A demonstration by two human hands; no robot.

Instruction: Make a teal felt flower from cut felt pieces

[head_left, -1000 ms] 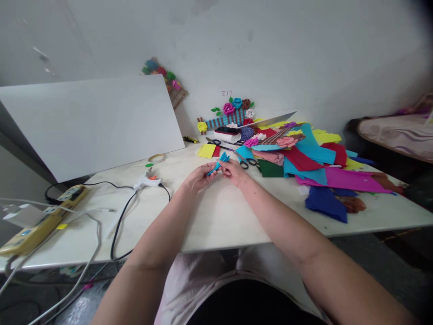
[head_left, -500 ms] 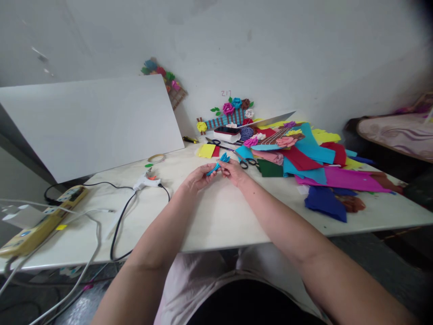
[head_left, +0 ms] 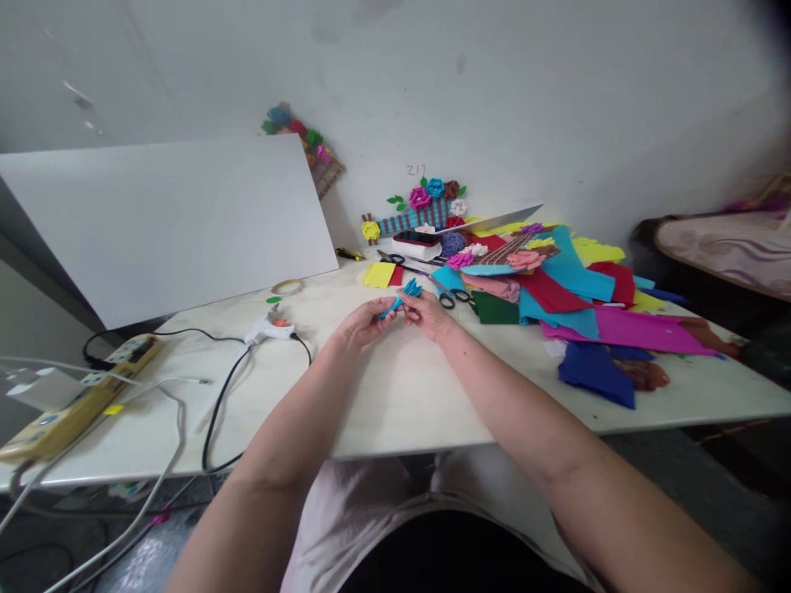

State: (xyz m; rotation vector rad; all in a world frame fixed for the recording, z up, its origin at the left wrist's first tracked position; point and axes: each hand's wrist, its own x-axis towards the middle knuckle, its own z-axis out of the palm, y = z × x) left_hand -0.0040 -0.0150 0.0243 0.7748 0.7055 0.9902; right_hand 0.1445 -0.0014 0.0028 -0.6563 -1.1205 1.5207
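Over the middle of the pale table (head_left: 395, 395) my two hands meet around a small blue felt piece (head_left: 404, 293) with fringed, petal-like tips. My left hand (head_left: 363, 320) pinches its lower end with closed fingers. My right hand (head_left: 432, 313) has its fingers closed on the upper part of the same piece. The felt tips stick up between the two hands, just above the tabletop.
A heap of coloured felt sheets (head_left: 574, 305) covers the right of the table, with scissors (head_left: 448, 295) and felt flowers (head_left: 426, 198) behind. A white glue gun (head_left: 267, 331), its black cord, a tape roll (head_left: 287, 287) and a yellow power strip (head_left: 74, 395) lie left. A white board (head_left: 166, 222) leans on the wall.
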